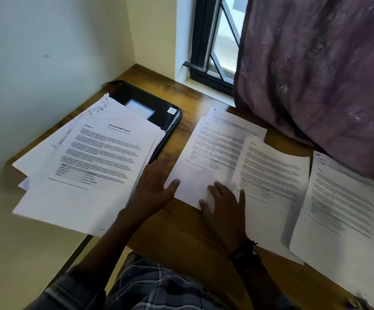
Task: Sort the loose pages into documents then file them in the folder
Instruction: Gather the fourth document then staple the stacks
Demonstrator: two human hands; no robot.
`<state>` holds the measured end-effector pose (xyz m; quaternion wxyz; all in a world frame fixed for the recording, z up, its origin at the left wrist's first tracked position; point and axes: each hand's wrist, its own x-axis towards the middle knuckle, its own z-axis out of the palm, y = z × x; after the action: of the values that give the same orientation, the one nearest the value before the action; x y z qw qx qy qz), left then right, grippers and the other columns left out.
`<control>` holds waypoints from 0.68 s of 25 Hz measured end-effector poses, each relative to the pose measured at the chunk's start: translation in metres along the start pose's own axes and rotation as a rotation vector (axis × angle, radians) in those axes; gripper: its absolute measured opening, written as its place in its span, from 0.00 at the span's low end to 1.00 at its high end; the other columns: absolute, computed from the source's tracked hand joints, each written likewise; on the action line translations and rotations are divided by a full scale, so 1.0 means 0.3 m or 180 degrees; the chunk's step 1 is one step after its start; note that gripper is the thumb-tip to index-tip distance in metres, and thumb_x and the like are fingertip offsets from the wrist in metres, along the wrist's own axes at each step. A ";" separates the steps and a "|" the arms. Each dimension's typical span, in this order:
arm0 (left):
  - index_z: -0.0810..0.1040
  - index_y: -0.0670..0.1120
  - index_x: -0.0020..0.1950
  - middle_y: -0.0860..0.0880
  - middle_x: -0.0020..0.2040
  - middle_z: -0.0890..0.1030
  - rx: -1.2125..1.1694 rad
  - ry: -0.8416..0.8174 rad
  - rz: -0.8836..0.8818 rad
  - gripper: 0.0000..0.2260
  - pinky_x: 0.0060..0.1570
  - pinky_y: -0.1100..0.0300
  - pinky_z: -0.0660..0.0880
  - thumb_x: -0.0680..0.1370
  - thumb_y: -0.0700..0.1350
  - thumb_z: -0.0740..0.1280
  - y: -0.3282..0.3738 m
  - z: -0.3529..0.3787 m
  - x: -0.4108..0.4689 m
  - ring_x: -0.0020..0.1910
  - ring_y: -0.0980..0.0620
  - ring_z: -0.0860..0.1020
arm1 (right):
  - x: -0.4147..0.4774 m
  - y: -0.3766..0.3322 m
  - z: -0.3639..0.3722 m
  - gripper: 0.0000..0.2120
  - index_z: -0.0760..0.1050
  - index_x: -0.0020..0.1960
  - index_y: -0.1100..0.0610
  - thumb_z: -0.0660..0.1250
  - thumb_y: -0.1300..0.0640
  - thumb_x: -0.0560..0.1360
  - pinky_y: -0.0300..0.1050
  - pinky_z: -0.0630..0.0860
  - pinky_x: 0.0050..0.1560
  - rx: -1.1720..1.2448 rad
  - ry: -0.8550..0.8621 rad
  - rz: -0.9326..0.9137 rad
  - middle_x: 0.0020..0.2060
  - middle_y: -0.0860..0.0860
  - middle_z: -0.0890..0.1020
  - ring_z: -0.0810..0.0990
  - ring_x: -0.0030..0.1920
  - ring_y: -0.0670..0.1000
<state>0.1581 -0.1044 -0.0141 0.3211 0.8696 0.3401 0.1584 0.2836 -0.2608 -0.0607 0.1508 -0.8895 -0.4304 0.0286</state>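
While both hands lie flat on paper, we read this as the sorting step, with filing not yet begun. From the head camera, our left hand (154, 189) sits at centre frame with its fingers straight and spread. It rests against the right edge of the loose stack (92, 157) and holds nothing. Our right hand (224, 209), just to its right, presses straight fingers on the near corner of the middle pile (208, 151), with nothing pinched there either.

Now the relation that matters: the loose stack lies directly left of the left hand, touching it. Its top sheet is tilted, long axis running from lower left toward upper right of the frame. We'd call the left hand the nearer one for the next sheet, with the right steadying the pile.

Further right, a second pile (271, 175) overlaps the middle pile's edge. A third pile (342, 209) lies at the right of the frame, its far end under the curtain (315, 74). The black folder (163, 113), upper left of centre, is mostly buried under the loose stack, so we'd have to uncover it before filing.

Everything rests on a wooden table (181, 233), tucked between a pale wall (36, 63) and a window (219, 41). The stack's lower left seems to hang past the table's edge, so it could slide.
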 end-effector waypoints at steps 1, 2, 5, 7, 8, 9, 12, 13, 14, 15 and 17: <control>0.72 0.43 0.69 0.43 0.63 0.78 -0.0041 -0.0075 0.0017 0.25 0.62 0.52 0.71 0.75 0.50 0.71 0.009 0.026 0.001 0.62 0.45 0.75 | -0.018 0.020 -0.003 0.25 0.77 0.65 0.55 0.62 0.42 0.74 0.66 0.54 0.73 0.0006 0.0000 0.0017 0.65 0.53 0.78 0.74 0.68 0.54; 0.72 0.44 0.69 0.44 0.63 0.77 -0.0073 -0.0163 -0.0006 0.25 0.60 0.52 0.72 0.75 0.51 0.71 0.009 0.053 0.005 0.61 0.46 0.75 | -0.034 0.035 -0.007 0.25 0.76 0.65 0.55 0.61 0.41 0.74 0.66 0.54 0.73 0.0031 -0.0023 0.0014 0.65 0.53 0.78 0.74 0.68 0.53; 0.70 0.46 0.69 0.45 0.62 0.75 0.0110 -0.0365 -0.0394 0.30 0.57 0.49 0.74 0.72 0.62 0.65 0.020 0.125 0.025 0.61 0.44 0.74 | -0.070 0.073 -0.016 0.26 0.75 0.67 0.54 0.60 0.40 0.75 0.62 0.49 0.75 0.0178 -0.0124 -0.0059 0.67 0.51 0.76 0.72 0.69 0.51; 0.65 0.46 0.72 0.43 0.66 0.71 0.0262 -0.0384 -0.0778 0.35 0.62 0.43 0.71 0.70 0.63 0.65 0.040 0.168 0.036 0.66 0.41 0.69 | -0.081 0.084 -0.025 0.26 0.73 0.69 0.53 0.59 0.39 0.76 0.59 0.45 0.77 0.0273 -0.0240 -0.0117 0.69 0.50 0.74 0.69 0.71 0.50; 0.63 0.46 0.73 0.42 0.69 0.68 0.0361 -0.0367 -0.0937 0.37 0.65 0.42 0.68 0.70 0.63 0.67 0.054 0.190 0.041 0.68 0.40 0.67 | -0.085 0.091 -0.030 0.26 0.72 0.69 0.52 0.59 0.40 0.76 0.58 0.42 0.77 0.0308 -0.0280 -0.0145 0.70 0.49 0.72 0.68 0.72 0.49; 0.61 0.45 0.74 0.41 0.70 0.67 0.0485 -0.0320 -0.1049 0.38 0.66 0.42 0.67 0.71 0.62 0.69 0.077 0.208 0.043 0.70 0.39 0.65 | -0.087 0.099 -0.035 0.26 0.71 0.70 0.52 0.60 0.40 0.77 0.57 0.40 0.77 0.0354 -0.0308 -0.0169 0.71 0.49 0.71 0.66 0.73 0.48; 0.64 0.45 0.72 0.42 0.67 0.69 0.0592 -0.0323 -0.1233 0.38 0.63 0.43 0.70 0.69 0.63 0.71 0.100 0.228 0.071 0.68 0.40 0.68 | -0.093 0.118 -0.047 0.25 0.71 0.70 0.51 0.62 0.41 0.77 0.56 0.37 0.77 0.0499 -0.0343 -0.0202 0.71 0.48 0.70 0.65 0.73 0.47; 0.68 0.46 0.69 0.44 0.64 0.72 0.0524 -0.0327 -0.1251 0.37 0.60 0.44 0.73 0.67 0.65 0.71 0.086 0.226 0.085 0.65 0.42 0.71 | -0.095 0.121 -0.048 0.24 0.71 0.70 0.51 0.62 0.42 0.77 0.55 0.37 0.77 0.0537 -0.0340 -0.0218 0.71 0.48 0.71 0.65 0.73 0.47; 0.72 0.47 0.65 0.46 0.60 0.75 0.0389 -0.0323 -0.1285 0.36 0.56 0.45 0.76 0.65 0.67 0.70 0.069 0.217 0.099 0.61 0.44 0.75 | -0.096 0.123 -0.048 0.24 0.71 0.70 0.51 0.63 0.42 0.77 0.54 0.36 0.76 0.0574 -0.0335 -0.0232 0.71 0.47 0.70 0.65 0.73 0.46; 0.75 0.47 0.61 0.48 0.57 0.78 0.0167 -0.0302 -0.1313 0.33 0.52 0.46 0.79 0.65 0.67 0.69 0.054 0.205 0.109 0.57 0.47 0.78 | -0.098 0.126 -0.050 0.24 0.70 0.70 0.50 0.63 0.42 0.77 0.54 0.35 0.76 0.0608 -0.0347 -0.0239 0.72 0.47 0.70 0.64 0.74 0.46; 0.79 0.46 0.57 0.49 0.53 0.81 -0.0392 -0.0289 -0.1344 0.24 0.50 0.48 0.81 0.69 0.61 0.71 0.049 0.176 0.120 0.50 0.48 0.81 | -0.097 0.133 -0.054 0.24 0.70 0.71 0.50 0.64 0.43 0.77 0.54 0.34 0.76 0.0679 -0.0420 -0.0225 0.72 0.47 0.69 0.63 0.74 0.46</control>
<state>0.2171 -0.1114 -0.0414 0.4145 0.7641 0.4894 0.0688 0.2984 -0.3105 -0.0592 0.2168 -0.8489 -0.4649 0.1273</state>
